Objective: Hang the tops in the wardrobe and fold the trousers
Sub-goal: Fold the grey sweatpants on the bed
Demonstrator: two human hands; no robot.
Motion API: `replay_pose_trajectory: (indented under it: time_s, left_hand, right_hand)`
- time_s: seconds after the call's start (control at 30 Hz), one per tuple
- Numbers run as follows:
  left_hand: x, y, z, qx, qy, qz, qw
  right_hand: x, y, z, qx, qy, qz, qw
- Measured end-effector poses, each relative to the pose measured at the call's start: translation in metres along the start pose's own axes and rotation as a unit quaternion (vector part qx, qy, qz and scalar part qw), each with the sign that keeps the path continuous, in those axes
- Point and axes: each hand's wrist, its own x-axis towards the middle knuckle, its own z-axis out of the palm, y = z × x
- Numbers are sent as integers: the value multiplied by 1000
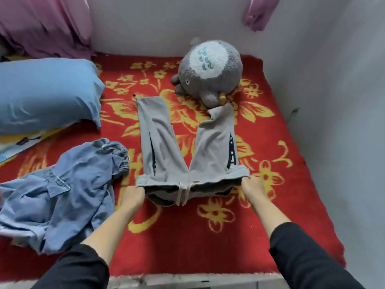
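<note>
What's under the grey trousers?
The red floral blanket lies under the grey trousers. The left hand and right hand grip the waistband corners, fingertips hidden by fabric. Anything else beneath is covered.

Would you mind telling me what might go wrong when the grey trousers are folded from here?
1. The trousers lie with legs splayed and one cuff turned over beside the plush toy, so a fold may trap creases.
2. The crumpled blue garment lies close to the left hand and could get dragged in.
3. The drawstring hangs loose at the waistband and may bunch inside.
</note>
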Motion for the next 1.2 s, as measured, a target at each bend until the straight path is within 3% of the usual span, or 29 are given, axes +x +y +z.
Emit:
replay_pose_trajectory:
  time_s: [0.13,0.33,0.47,0.63,0.77,0.87,0.97,1.03,1.1,1.2]
  left_hand:
    - [-19,-49,11,212,-56,18,975]
    - [-39,-115,28,412,-176,112,887]
    - [-51,-154,53,501,-214,80,835]
    - [-51,-195,75,559,-210,85,798]
    - [-44,-217,87,571,-253,0,781]
    - [-38,-210,109,582,-242,-54,774]
    - [-39,-185,152,543,-160,13,824]
    - [-42,-166,194,485,-112,75,864]
    - [-46,-145,242,405,-83,133,901]
    - [-56,-114,312,349,-66,181,917]
  right_hand:
    - [-11,56,4,-207,-14,19,978]
    - [-27,120,17,-501,-177,-153,833]
    - [-36,161,36,-577,-250,-115,769]
    - [-34,200,55,-622,-269,-98,729]
    - [-27,221,62,-610,-395,-16,686]
    - [-4,221,64,-566,-400,17,721]
    - [39,216,62,-468,-325,-4,822]
    - [70,212,58,-424,-281,-26,860]
    - [99,208,50,-410,-261,-41,873]
    - [137,203,38,-394,-235,-71,886]
